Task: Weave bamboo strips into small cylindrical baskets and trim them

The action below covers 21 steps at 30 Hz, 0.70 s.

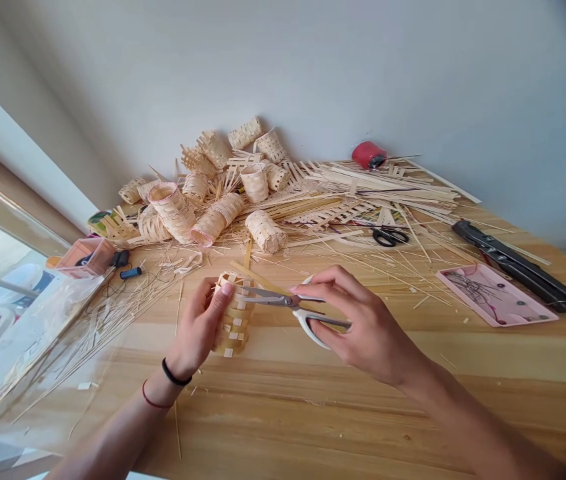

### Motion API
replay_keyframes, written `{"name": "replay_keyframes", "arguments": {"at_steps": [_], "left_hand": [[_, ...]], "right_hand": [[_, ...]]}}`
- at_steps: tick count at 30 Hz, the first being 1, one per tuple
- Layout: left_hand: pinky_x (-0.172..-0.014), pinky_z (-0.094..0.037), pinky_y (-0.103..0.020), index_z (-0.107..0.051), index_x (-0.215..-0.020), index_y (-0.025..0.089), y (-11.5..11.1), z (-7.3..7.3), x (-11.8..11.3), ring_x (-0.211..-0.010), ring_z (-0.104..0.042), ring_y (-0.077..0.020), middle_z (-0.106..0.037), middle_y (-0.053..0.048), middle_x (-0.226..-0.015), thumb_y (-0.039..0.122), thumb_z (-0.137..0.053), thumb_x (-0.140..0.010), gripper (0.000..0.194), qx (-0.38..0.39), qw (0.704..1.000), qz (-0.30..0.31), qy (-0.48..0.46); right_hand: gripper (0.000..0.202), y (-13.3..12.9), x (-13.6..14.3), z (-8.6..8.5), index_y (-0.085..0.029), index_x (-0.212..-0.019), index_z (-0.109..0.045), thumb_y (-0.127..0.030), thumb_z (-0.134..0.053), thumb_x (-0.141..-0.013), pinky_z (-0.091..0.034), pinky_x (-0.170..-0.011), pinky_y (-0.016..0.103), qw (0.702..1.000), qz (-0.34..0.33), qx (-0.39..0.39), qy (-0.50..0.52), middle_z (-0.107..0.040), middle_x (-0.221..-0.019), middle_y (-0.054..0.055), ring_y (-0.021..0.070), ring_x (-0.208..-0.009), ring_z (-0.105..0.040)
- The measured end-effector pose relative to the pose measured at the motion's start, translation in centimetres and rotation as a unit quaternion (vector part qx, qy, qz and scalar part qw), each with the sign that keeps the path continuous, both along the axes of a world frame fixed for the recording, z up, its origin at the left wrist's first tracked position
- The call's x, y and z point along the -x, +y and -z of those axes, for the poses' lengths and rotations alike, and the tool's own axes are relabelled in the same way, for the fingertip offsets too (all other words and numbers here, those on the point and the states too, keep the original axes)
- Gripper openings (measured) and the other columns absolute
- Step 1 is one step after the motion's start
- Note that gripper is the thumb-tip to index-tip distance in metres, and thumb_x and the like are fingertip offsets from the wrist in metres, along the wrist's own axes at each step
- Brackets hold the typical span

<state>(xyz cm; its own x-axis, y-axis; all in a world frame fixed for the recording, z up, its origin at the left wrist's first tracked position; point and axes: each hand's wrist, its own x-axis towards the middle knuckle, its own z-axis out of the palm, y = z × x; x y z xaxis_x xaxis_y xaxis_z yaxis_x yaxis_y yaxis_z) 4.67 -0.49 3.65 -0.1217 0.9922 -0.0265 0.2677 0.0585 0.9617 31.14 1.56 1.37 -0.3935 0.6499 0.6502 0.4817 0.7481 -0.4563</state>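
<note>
My left hand (203,323) is wrapped round a small woven cylinder (237,327) of pale strips, its thumb at the upper rim. A few longer strips stick out from the top of the cylinder. In my right hand (363,323) are white-handled scissors (307,317), fingers through the loops. Their blades point left and lie partly apart at the cylinder's rim, by the protruding strips. Whether the blades touch a strip I cannot tell.
Woven cylinders (175,210) and loose strips (387,187) pile up along the wall. Black scissors (390,236), a pink tray (495,297), a long black tool (523,267) and a red spool (369,155) lie right. A pink box (85,257) and blue thread spool (131,273) are left.
</note>
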Motion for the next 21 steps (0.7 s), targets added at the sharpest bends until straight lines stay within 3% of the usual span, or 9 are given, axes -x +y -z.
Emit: {"name": "replay_keyframes", "arguments": {"at_steps": [11,21], "left_hand": [[-0.064,-0.049,-0.027,-0.065,-0.109,0.021,0.00,0.39,-0.15,-0.074,-0.056,-0.0165,-0.062,0.002,-0.083,0.084,-0.067,-0.086,0.067,0.002,1.000,-0.012,-0.027],[-0.070,-0.051,-0.029,-0.061,-0.109,0.022,0.03,0.35,0.00,-0.080,-0.064,-0.0182,-0.067,0.000,-0.091,0.069,-0.080,-0.084,0.057,-0.028,0.999,-0.010,-0.013]], "right_hand": [[0.038,0.16,0.09,0.01,-0.024,-0.125,-0.074,-0.004,-0.065,-0.093,-0.064,-0.085,0.042,0.998,0.029,-0.056,-0.018,-0.067,-0.106,0.008,0.0248,-0.093,-0.072],[0.038,-0.18,0.44,-0.28,-0.023,-0.125,-0.073,-0.002,-0.065,-0.094,-0.064,-0.083,0.041,0.995,0.037,-0.088,-0.020,-0.068,-0.104,0.009,0.0243,-0.090,-0.070]]}}
